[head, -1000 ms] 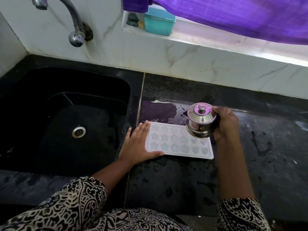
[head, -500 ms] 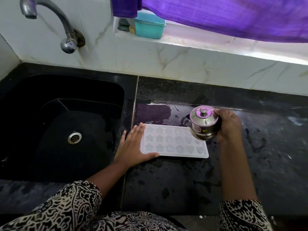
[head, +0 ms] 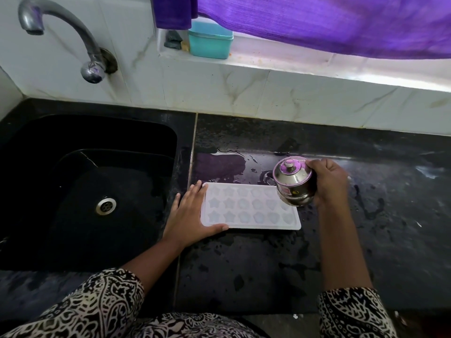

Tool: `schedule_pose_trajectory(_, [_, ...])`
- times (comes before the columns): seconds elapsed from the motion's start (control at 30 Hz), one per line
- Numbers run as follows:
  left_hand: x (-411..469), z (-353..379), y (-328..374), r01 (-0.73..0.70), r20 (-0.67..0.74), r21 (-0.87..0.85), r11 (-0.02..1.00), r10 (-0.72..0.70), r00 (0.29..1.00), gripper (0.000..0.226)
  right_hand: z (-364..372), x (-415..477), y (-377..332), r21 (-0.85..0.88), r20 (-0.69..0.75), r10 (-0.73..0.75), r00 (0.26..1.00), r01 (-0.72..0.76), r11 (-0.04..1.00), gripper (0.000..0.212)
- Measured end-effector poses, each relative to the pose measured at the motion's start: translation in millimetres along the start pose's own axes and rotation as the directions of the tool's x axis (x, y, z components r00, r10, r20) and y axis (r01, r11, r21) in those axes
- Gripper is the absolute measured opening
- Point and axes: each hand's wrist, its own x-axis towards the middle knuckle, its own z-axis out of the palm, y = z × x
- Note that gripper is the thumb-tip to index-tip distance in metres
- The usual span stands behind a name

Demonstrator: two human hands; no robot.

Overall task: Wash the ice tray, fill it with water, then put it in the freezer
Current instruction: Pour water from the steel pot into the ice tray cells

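Note:
A white ice tray (head: 244,208) with star and flower shaped cells lies flat on the wet black counter (head: 244,264), just right of the sink. My left hand (head: 189,215) rests flat against the tray's left edge, fingers straight, thumb along its front edge. My right hand (head: 329,181) grips a small lidded steel pot (head: 292,184). The pot is held tilted above the tray's far right corner, its lid turned toward me. I cannot tell whether water is running out of it.
A black sink (head: 180,147) with a steel drain (head: 106,206) fills the left side, under a curved tap (head: 73,32). A puddle (head: 219,164) lies behind the tray. On the window ledge stands a teal box (head: 210,42) under a purple curtain (head: 341,23).
The pot has shifted slightly toward the tray's right end and tilted a bit more. My left hand stays on the tray's left edge. The view has shifted a little.

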Motion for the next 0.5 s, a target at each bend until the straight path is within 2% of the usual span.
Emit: schedule_pose_trajectory(0.5, [-0.2, -0.8, -0.2, -0.007, 0.006, -0.012, 1.000, 0.007, 1.000, 0.123, 3.0, -0.4, -1.0, -0.046, 0.003, -0.010, 1.000, 0.010, 0.999, 0.025])
